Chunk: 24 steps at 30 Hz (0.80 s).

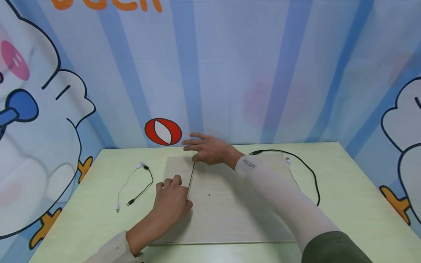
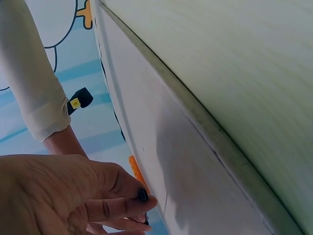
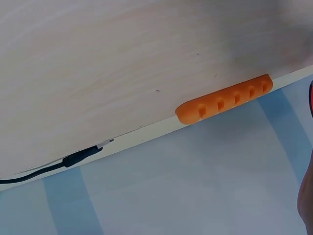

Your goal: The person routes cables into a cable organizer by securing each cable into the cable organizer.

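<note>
A short dark cable (image 1: 191,177) runs nearly straight between my two hands, above a pale wooden board (image 1: 243,223). My left hand (image 1: 172,199) holds its near end; in the left wrist view the thumb and fingers pinch a small black connector (image 2: 143,195). At the far end, my right hand (image 1: 212,149) grips the cable between thumb and index finger, its other fingers spread out. In the right wrist view only a sliver of the right hand (image 3: 305,200) shows at the right edge, and the held cable is out of sight.
Left of the board lie a short white cable (image 1: 126,185) and a short black cable (image 1: 144,188). To the right are a longer black cable (image 1: 309,168) and a white cable (image 1: 291,171), partly behind my sleeve. An orange ridged piece (image 3: 225,100) sits at the board's far edge.
</note>
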Tool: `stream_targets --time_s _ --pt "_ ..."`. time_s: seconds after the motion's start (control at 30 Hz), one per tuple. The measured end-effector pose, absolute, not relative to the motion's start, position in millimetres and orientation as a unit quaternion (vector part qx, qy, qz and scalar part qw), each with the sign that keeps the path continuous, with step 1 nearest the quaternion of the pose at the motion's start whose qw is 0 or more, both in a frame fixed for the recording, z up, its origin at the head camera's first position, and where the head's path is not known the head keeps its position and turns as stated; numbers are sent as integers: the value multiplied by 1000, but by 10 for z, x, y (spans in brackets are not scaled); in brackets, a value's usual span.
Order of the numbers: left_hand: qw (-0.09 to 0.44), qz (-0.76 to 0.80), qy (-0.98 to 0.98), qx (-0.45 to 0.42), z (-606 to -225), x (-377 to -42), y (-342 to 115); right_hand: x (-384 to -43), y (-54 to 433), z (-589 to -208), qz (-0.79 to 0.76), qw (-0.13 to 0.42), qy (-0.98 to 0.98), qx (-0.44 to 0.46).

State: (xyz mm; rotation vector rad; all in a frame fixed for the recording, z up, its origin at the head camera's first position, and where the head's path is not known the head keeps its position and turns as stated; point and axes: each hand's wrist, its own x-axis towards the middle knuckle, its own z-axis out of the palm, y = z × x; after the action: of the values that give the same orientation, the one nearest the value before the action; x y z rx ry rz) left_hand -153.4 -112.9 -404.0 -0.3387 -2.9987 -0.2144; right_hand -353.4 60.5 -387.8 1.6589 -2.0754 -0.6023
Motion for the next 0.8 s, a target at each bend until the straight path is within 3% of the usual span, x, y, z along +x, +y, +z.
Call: stream_targets --time_s 0.8 --pt "54 -93 -987 -122 -4025 -1637 -982 -3558 758 -3876 -231 185 -770 566"
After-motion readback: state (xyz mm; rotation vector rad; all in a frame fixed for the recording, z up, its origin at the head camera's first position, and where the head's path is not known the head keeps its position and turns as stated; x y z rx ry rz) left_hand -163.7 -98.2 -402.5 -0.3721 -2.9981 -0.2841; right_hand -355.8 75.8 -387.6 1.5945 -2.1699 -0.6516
